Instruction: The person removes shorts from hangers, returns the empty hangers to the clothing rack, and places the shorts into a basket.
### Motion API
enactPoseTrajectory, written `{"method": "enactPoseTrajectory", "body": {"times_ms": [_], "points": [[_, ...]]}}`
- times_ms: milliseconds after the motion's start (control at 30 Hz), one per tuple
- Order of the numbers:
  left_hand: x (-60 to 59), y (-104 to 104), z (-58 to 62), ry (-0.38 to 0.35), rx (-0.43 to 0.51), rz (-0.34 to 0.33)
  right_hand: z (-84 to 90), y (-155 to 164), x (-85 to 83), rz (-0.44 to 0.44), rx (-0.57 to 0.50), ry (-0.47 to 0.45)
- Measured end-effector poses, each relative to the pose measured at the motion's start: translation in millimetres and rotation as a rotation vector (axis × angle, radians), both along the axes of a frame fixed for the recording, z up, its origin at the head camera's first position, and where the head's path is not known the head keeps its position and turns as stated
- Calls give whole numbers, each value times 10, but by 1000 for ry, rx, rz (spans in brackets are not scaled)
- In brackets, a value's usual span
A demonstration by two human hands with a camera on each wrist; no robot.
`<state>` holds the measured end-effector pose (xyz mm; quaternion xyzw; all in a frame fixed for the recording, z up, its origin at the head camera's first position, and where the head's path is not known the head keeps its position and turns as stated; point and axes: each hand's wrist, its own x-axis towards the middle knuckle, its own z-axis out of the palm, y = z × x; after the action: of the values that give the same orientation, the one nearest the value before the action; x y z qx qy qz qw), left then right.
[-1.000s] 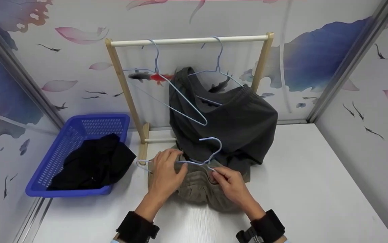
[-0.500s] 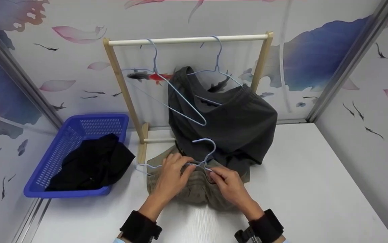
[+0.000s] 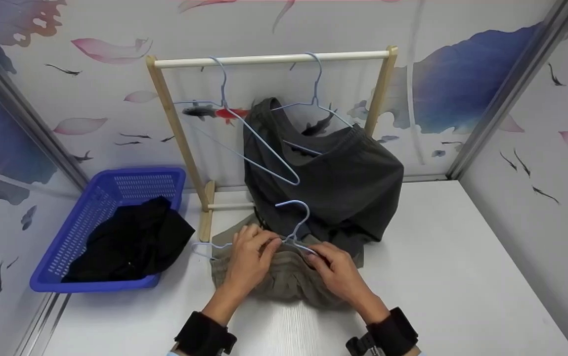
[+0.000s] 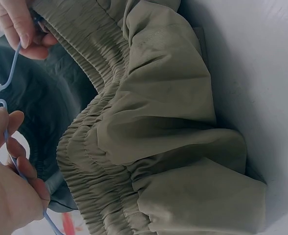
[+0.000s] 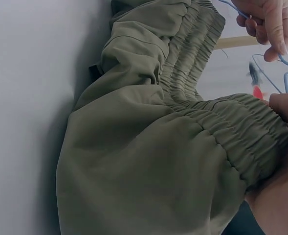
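Observation:
Olive-brown pants (image 3: 288,277) with a gathered elastic waistband (image 4: 97,54) lie on the white table. A light-blue wire hanger (image 3: 305,213) stands at their waist opening, hook up. My left hand (image 3: 249,257) pinches the hanger just left of its neck; the left wrist view shows the wire running through its fingers. At the right side, my right hand (image 3: 338,272) pinches the waistband by the hanger's right arm. Its fingertips are partly hidden by cloth in the right wrist view. The hanger's left end sticks out beyond the waistband.
Behind stands a wooden rack with a white rail (image 3: 269,59). On it hang a bare blue hanger (image 3: 264,141) and dark grey pants (image 3: 333,183) on another hanger. A blue basket (image 3: 108,284) with black clothing (image 3: 125,242) is at the left.
My left hand has shifted right along the hanger toward its neck. The hook has moved left, and more of the hanger's right arm shows. My right hand stays at the waistband.

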<state>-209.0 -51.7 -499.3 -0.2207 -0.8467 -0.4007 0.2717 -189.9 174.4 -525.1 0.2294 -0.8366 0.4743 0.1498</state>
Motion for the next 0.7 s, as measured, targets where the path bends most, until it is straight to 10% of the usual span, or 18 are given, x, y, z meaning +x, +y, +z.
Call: {"method": "enactPoseTrajectory", "body": {"times_ms": [700], "points": [[-22, -79, -11, -1, 78, 19, -82, 337, 89, -26, 109, -221]]}}
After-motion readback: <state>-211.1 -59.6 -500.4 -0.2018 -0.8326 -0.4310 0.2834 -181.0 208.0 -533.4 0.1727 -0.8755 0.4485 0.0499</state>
